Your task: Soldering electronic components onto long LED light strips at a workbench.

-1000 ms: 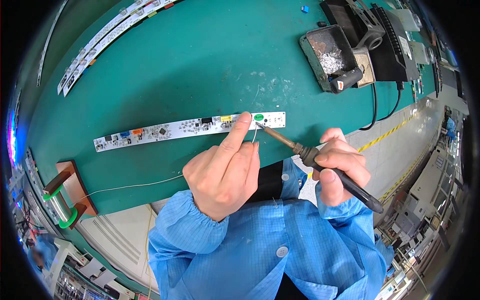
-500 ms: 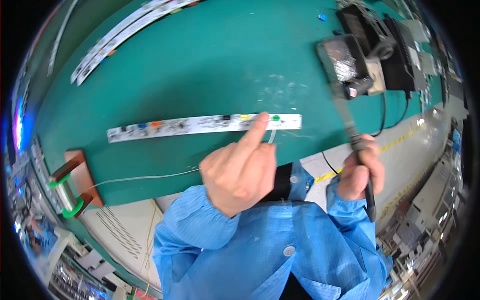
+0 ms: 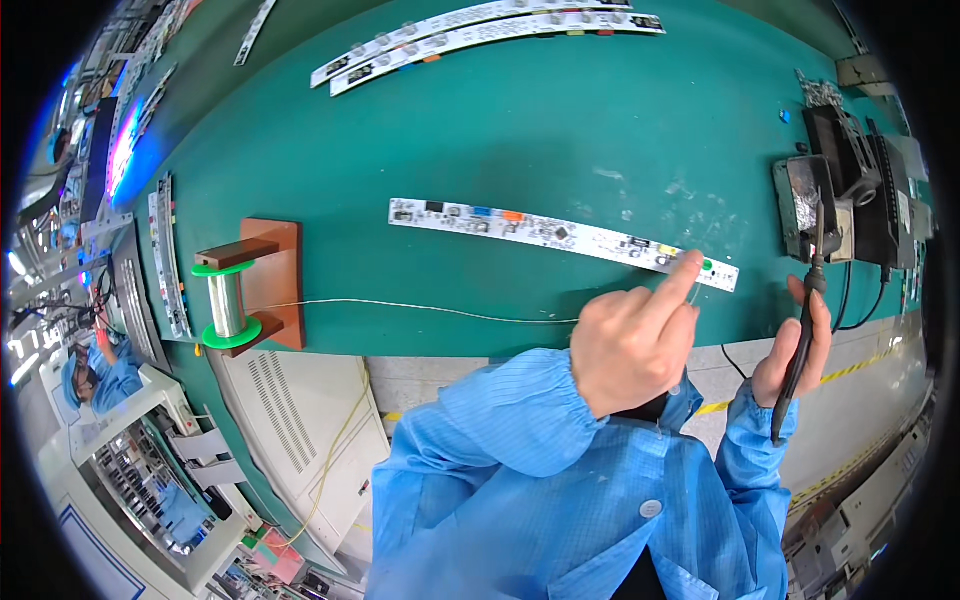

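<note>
A long white circuit board [image 3: 563,235] with small coloured parts lies on the green mat. My left hand [image 3: 635,345] presses its index finger on the board's right end, beside a green part [image 3: 707,266]. Its other fingers are curled around thin solder wire [image 3: 440,311], whose short end shows below the board. That wire runs back to a spool with green flanges [image 3: 228,305] at the left. My right hand [image 3: 797,345] holds a soldering iron [image 3: 797,365] by its dark handle, tip pointing away from me over a small dark tray [image 3: 788,215] of silvery material.
A brown stand [image 3: 285,285] carries the spool. Two more long boards [image 3: 480,38] lie at the far edge, others [image 3: 170,260] at the left. Behind the tray are a coiled iron holder [image 3: 860,190] and a black box [image 3: 888,200] with cables. Another person [image 3: 110,370] is at far left.
The whole view has shifted, so board and hands appear further right. The soldering iron, blurred before, is now sharp with its tip over the tray. My left index finger stays on the board.
</note>
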The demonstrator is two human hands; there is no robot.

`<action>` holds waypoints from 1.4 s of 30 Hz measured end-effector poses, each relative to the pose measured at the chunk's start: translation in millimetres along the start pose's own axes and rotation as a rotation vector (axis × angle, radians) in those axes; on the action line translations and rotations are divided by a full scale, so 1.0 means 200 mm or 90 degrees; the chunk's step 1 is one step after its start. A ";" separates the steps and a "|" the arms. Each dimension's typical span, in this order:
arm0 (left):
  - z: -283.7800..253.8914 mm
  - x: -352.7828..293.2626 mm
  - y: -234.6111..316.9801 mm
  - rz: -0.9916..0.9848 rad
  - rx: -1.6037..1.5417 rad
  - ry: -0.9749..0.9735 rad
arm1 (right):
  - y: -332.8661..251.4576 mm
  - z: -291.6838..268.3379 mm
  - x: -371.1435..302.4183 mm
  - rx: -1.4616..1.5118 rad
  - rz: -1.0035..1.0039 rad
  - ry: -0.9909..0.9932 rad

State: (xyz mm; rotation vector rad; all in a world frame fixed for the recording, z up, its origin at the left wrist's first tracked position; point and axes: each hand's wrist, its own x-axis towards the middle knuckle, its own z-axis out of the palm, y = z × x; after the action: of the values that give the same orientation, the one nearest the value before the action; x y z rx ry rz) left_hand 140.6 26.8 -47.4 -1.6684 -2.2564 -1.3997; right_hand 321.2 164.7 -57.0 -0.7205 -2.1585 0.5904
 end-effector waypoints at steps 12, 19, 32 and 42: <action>0.00 -0.03 -0.02 0.003 -0.014 0.004 | -0.09 0.15 0.06 0.096 0.015 -0.175; 0.01 -0.03 -0.01 0.010 -0.011 0.014 | -0.10 0.15 0.06 0.098 0.007 -0.170; -0.30 0.30 -0.11 0.141 0.117 -0.204 | -0.18 0.11 0.20 0.147 -0.084 -0.159; -0.71 0.54 0.07 -0.033 -0.180 0.123 | -0.22 0.06 0.23 0.389 -0.036 0.075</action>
State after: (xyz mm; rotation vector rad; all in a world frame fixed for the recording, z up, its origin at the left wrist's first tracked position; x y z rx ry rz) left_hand 37.7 17.7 97.5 -1.4675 -2.0910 -1.8782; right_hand 273.4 160.3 -14.0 -0.3443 -1.7407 1.0803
